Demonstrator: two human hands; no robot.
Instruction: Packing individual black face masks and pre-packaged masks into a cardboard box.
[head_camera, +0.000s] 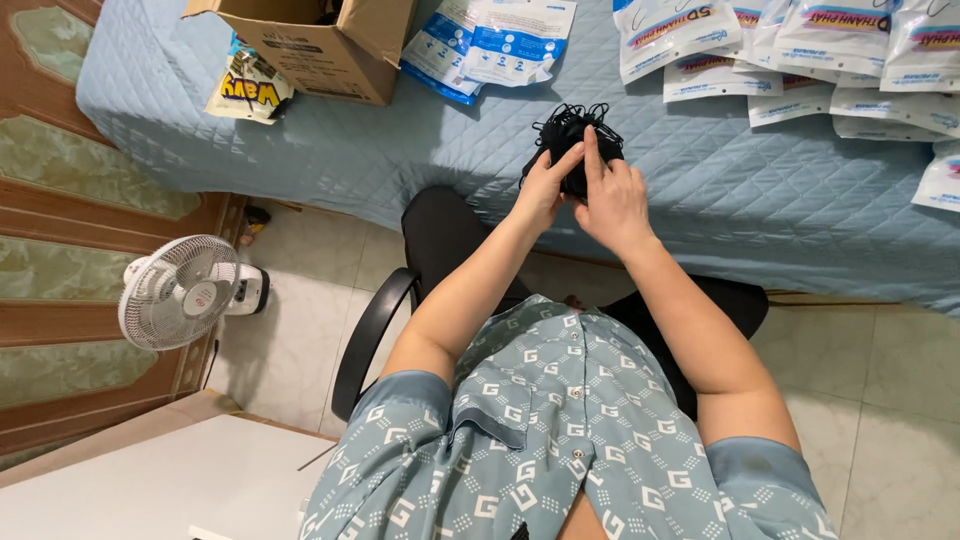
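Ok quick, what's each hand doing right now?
Left hand: closed on the bundle of black masks.
Right hand: holding the same bundle, index finger pressed on top.

Short-sleeved pale blue-green buttoned shirt (560, 440), white geometric pattern, black trousers (450, 240)

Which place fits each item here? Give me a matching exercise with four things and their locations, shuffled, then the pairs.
Things:
1. black bundle
2. cardboard box
3. white fan
4. white packets

Places:
A. on the tiled floor, by the wooden wall
B. upper right of the blue quilt
C. between the left hand and right hand
D. upper left of the quilt, flaps open

Pairs: 1-C, 2-D, 3-A, 4-B
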